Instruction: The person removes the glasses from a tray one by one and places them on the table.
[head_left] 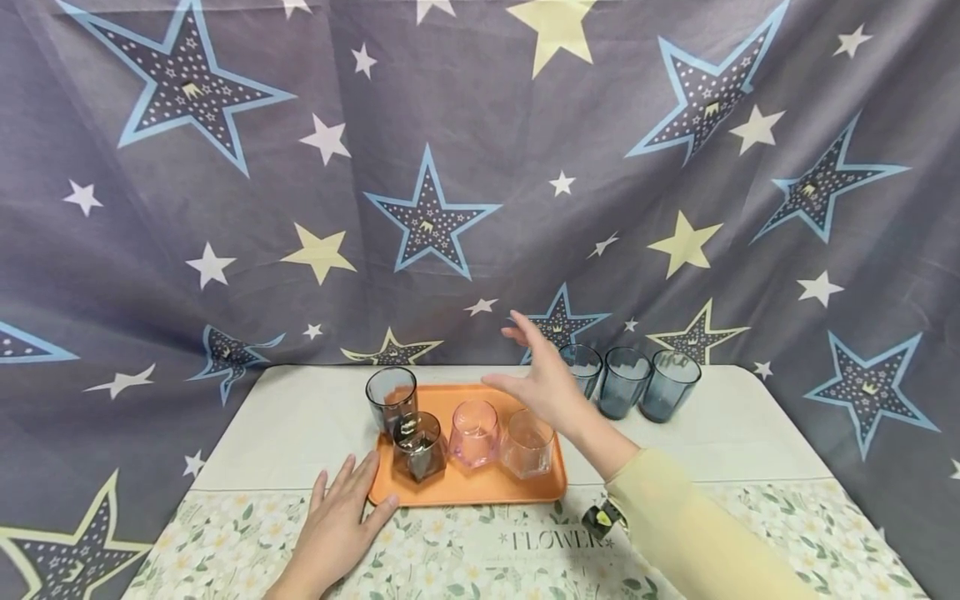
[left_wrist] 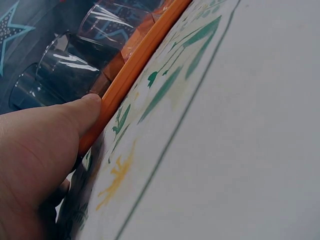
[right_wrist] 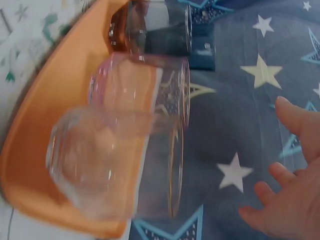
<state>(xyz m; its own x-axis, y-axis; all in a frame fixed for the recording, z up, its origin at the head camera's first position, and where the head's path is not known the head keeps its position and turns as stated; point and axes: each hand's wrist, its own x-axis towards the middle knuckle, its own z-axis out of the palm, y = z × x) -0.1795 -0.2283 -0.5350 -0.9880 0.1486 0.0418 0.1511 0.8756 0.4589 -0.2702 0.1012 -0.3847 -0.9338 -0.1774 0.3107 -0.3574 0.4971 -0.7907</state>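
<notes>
My left hand rests at the front left corner of an orange tray, fingers extended, thumb touching its rim in the left wrist view. On the tray stand a smoky dark short glass, a pink glass and a clear glass. A taller grey-blue glass is at the tray's back left. Raised over the tray's back right, my right hand holds nothing, thumb and fingers spread apart. It partly hides the nearest of three blue glasses.
The other two blue glasses stand in a row right of the tray, near the table's back edge. A floral cloth covers the front of the white table. A star-patterned curtain hangs behind.
</notes>
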